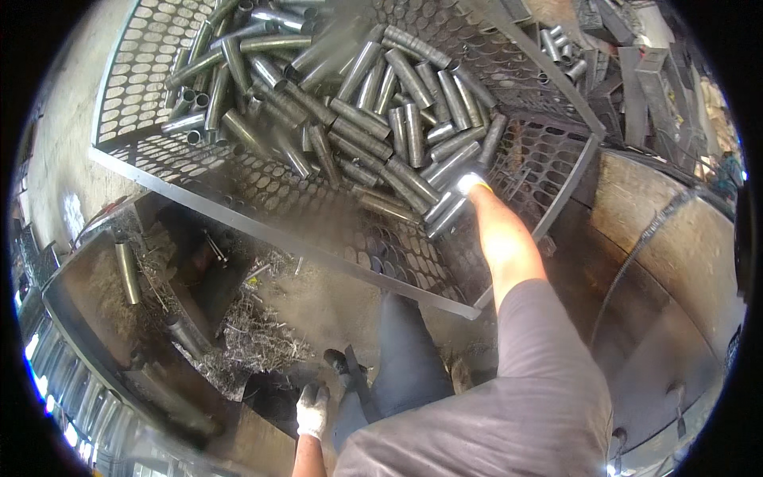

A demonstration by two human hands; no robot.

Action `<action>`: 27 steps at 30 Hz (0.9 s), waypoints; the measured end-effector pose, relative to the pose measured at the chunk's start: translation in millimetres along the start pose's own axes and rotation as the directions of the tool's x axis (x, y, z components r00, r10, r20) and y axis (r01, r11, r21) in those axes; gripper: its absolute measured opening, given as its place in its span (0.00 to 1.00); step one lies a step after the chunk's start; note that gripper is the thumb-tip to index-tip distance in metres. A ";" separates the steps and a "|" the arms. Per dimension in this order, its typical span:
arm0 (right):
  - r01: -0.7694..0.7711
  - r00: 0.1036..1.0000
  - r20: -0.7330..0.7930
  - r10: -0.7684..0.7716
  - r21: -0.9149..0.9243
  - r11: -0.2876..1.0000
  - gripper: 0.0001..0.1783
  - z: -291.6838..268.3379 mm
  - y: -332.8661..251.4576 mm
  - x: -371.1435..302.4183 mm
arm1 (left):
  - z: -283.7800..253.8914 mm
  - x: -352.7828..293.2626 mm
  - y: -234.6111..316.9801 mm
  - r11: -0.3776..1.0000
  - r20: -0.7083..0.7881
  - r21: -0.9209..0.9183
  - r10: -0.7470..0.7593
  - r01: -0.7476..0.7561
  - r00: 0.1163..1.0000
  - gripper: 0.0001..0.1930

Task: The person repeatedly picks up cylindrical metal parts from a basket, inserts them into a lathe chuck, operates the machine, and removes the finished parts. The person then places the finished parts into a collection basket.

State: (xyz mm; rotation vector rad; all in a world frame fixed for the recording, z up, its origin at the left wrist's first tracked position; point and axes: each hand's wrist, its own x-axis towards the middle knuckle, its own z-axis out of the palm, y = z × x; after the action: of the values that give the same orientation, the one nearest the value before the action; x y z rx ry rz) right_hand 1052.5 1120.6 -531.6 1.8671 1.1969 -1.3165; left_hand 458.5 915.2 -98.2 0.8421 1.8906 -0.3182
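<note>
My right hand (pixel 472 184), in a pale glove washed out by bright light, reaches into a perforated metal bin (pixel 199 205). It is over the upper ends of a pair of steel tubes (pixel 447 218) lying side by side near the bin's right wall. Glare hides its fingers, so I cannot tell whether they grip a tube. Many more short steel tubes (pixel 362 119) lie heaped at mixed angles in the bin. Low down by my leg, my left hand (pixel 312 410) in a white glove hangs with its fingers loosely apart and nothing visible in them.
A single tube (pixel 127 273) rests on a dirty metal surface at the left. Curled metal shavings (pixel 258 338) pile up beside it. To the right stands a large rusty panel (pixel 664 230) with a dark cable across it. More tubes (pixel 560 52) and metal blocks lie beyond the bin.
</note>
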 end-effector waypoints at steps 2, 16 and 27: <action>-0.139 0.990 0.022 0.138 0.057 0.989 0.28 26.2 51.5 38.0 | 1.8 18.4 0.4 0.993 0.027 -0.110 -0.029 0.032 0.999 0.17; -0.078 0.924 -0.342 0.171 0.269 0.960 0.21 1.6 -47.8 -156.9 | -13.9 -7.9 54.4 0.975 0.021 -0.217 0.051 -0.045 0.998 0.16; 0.694 0.326 -0.708 -0.626 -0.271 0.667 0.10 -62.7 -215.8 -524.4 | -29.8 -103.7 49.9 0.750 -0.503 0.292 0.648 -0.594 0.571 0.32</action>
State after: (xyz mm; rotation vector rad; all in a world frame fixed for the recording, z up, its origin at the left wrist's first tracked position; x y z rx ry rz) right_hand 823.5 1086.5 -10.2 2.1459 2.6497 -0.8625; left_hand 498.3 925.0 13.4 1.7679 1.9603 0.3527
